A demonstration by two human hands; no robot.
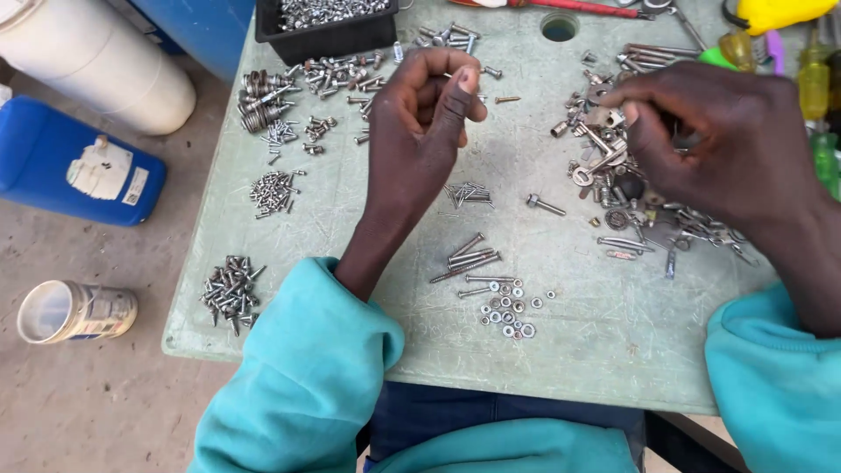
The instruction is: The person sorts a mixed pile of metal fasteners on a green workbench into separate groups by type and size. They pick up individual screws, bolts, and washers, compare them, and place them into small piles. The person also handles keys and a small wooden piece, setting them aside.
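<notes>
Head view: your left hand [429, 109] is curling closed, contents unclear; your right hand [718, 140] is pinching into mixed hardware [613, 188]; black tray [328, 39] is holding screws.

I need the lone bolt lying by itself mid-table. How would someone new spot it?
Start at the pale green table, between the left hand and the mixed scrap heap under the right hand. The single bolt lies there alone, on bare surface, unlike the grouped screws around it.
</notes>
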